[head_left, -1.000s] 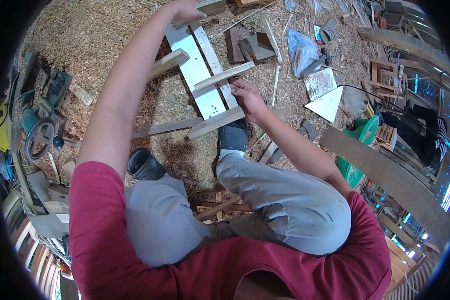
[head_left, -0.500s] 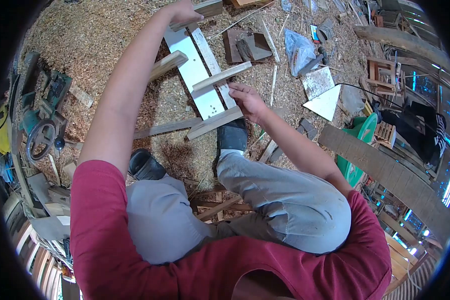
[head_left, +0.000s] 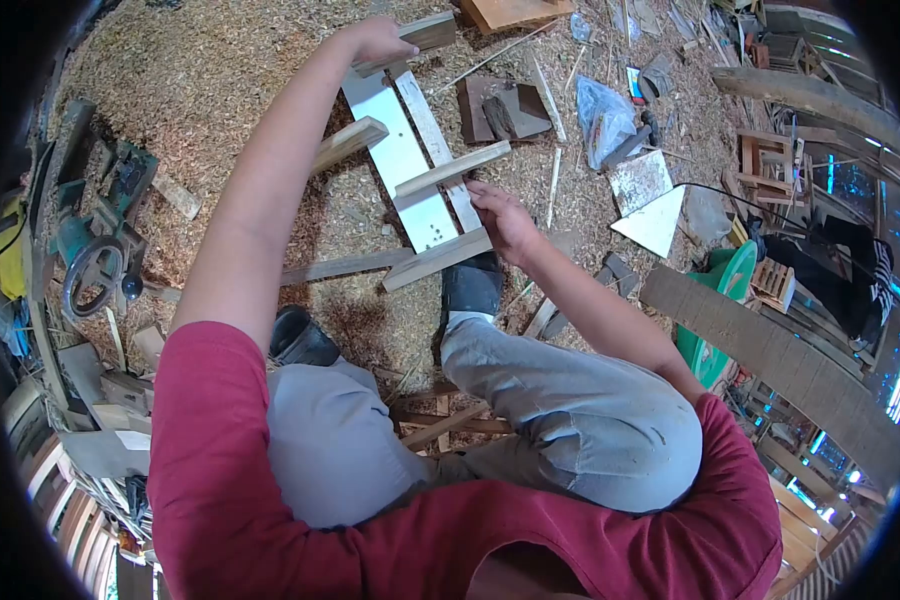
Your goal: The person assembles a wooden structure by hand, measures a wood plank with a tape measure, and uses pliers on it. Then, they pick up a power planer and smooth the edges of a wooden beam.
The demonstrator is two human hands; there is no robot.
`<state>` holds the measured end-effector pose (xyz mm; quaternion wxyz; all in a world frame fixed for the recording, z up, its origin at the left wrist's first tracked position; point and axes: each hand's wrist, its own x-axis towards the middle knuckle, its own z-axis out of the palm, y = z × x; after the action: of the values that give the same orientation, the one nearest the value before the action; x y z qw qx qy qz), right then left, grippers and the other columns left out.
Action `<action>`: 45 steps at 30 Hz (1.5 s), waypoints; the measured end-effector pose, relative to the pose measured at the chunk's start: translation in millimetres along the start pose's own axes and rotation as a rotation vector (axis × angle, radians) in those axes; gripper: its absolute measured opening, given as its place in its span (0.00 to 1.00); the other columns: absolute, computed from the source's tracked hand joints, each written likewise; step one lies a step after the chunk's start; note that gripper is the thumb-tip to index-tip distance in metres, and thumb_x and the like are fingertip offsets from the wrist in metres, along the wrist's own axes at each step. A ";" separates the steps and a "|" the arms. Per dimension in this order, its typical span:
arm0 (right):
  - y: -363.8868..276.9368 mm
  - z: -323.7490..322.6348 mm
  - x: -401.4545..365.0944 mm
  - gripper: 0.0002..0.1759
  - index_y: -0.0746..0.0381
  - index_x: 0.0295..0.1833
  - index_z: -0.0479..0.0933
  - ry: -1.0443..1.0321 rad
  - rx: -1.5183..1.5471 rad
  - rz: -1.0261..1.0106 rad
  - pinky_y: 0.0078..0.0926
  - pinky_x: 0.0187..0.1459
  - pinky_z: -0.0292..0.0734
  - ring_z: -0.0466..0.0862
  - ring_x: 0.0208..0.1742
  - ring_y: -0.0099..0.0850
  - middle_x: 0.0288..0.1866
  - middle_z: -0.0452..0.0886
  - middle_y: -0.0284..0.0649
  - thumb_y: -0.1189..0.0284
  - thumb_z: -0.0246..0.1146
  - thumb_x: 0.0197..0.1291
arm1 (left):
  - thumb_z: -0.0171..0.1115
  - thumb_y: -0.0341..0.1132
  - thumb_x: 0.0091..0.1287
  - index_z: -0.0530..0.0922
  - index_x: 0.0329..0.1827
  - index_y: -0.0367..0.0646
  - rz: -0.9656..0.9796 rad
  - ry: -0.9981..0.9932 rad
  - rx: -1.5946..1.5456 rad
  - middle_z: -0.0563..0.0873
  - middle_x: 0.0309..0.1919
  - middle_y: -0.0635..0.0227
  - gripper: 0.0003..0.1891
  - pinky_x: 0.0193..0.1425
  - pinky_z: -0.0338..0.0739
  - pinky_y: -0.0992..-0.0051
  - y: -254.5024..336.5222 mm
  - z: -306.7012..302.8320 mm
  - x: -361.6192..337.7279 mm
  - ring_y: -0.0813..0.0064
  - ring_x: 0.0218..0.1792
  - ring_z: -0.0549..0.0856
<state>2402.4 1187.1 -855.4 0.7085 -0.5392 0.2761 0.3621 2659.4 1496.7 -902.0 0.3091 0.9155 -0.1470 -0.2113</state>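
Observation:
A wooden frame with a white board (head_left: 395,155) and a narrow slat (head_left: 425,120) lies before my feet, with several cross pieces. My left hand (head_left: 378,42) is closed on the far cross piece (head_left: 432,33) at the frame's upper end. Beside the slat's right edge, near the middle cross piece (head_left: 453,168), is my right hand (head_left: 502,215), its fingers touching the frame's side. The near cross piece (head_left: 438,259) rests by my shoe (head_left: 472,285).
Wood shavings cover the ground. On the left stands a machine with a handwheel (head_left: 95,277). To the right are a plastic bag (head_left: 603,125), a white triangular piece (head_left: 652,218), a green round object (head_left: 735,272) and a long plank (head_left: 770,345).
The whole view has shifted slightly, with the frame and ground appearing a little further right and lower. Both hands keep their places on the frame.

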 end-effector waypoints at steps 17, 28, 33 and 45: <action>-15.2 -4.2 -9.3 0.38 0.65 0.83 0.62 -0.050 -0.146 0.107 0.35 0.72 0.72 0.78 0.65 0.32 0.66 0.79 0.41 0.68 0.61 0.69 | 0.69 0.62 0.64 0.88 0.49 0.27 -0.020 -0.026 0.016 0.92 0.42 0.44 0.36 0.52 0.85 0.59 6.1 -4.1 -2.5 0.52 0.42 0.92; -4.2 7.5 -17.1 0.34 0.67 0.79 0.68 -0.014 -0.167 -0.041 0.28 0.62 0.80 0.83 0.61 0.31 0.67 0.82 0.43 0.81 0.60 0.67 | 0.69 0.59 0.65 0.88 0.52 0.30 -0.045 -0.048 -0.006 0.92 0.44 0.46 0.34 0.53 0.86 0.60 9.5 -4.9 -4.8 0.52 0.44 0.92; 1.4 10.3 -14.4 0.31 0.68 0.78 0.70 0.047 -0.151 -0.051 0.28 0.63 0.80 0.83 0.62 0.31 0.68 0.81 0.43 0.83 0.58 0.68 | 0.69 0.59 0.65 0.88 0.53 0.31 -0.030 -0.045 0.010 0.92 0.46 0.45 0.33 0.56 0.85 0.59 6.2 -2.1 0.4 0.51 0.47 0.92; 4.9 10.5 -12.1 0.30 0.68 0.79 0.68 0.061 -0.149 -0.061 0.30 0.64 0.80 0.84 0.63 0.32 0.69 0.81 0.44 0.82 0.58 0.72 | 0.69 0.60 0.65 0.88 0.48 0.28 -0.013 -0.004 -0.004 0.92 0.43 0.43 0.34 0.55 0.86 0.59 13.9 -8.5 -13.1 0.50 0.43 0.92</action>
<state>2391.4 1195.4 -846.0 0.6683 -0.6095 0.2533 0.3431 2650.1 1495.5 -883.3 0.3091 0.9155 -0.1412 -0.2154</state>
